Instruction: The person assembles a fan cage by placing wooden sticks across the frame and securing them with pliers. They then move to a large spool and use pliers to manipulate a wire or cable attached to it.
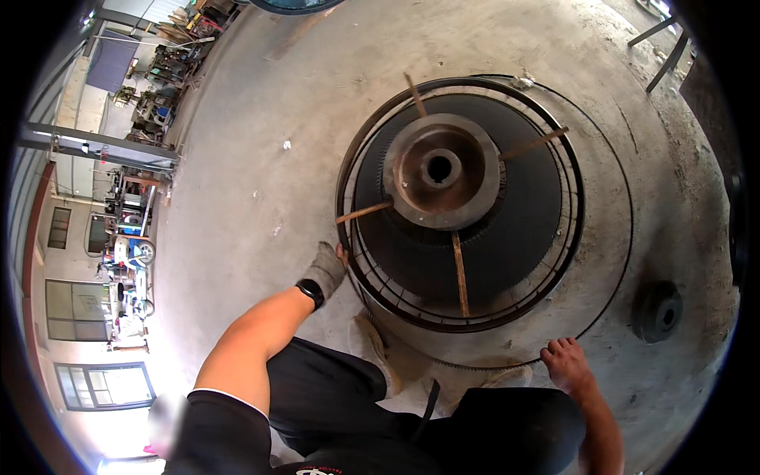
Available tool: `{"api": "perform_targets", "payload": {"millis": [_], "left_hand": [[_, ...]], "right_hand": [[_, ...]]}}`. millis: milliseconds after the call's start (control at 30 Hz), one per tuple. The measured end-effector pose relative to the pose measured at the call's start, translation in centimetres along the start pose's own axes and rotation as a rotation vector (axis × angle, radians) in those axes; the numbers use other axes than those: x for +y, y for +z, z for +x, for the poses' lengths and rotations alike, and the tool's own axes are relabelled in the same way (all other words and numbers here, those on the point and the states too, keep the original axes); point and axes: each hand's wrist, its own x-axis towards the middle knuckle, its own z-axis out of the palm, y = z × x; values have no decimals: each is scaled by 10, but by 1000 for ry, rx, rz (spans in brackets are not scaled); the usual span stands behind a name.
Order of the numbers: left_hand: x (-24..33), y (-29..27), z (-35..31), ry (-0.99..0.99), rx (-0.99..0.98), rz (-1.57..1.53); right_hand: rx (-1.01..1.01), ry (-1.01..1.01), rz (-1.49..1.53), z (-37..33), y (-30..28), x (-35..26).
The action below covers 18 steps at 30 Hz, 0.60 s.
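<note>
A large round metal assembly lies flat on the floor: a dark outer ring (580,229), a finely ribbed black disc (522,229) inside it, and a brown, rusty hub (404,170) with a central hole. A long, thin, dark toothed strip (631,206) loops loosely around it on the floor. My left hand (324,267), in a grey glove with bare fingertips, is closed on the strip beside the ring's left edge; its grip is partly hidden. At the lower right my bare right hand (565,364) is closed around the strip, near my knee.
Several narrow rusty bars (461,277) stick out from the hub across the disc. A dark round part with a hole (657,311) rests at the right. Metal legs (671,59) stand at the far right. Tools and machines (158,95) line the left wall. My shoes (372,356) are close to the ring.
</note>
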Motion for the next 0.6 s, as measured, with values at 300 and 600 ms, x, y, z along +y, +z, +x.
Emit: {"api": "perform_targets", "payload": {"millis": [300,600], "left_hand": [[-44,-141,-15,603,-605,-747],[-26,-168,-16,684,-541,-692]], "right_hand": [[-34,46,21,-2,8,11],[-42,106,0,-12,4,26]]}}
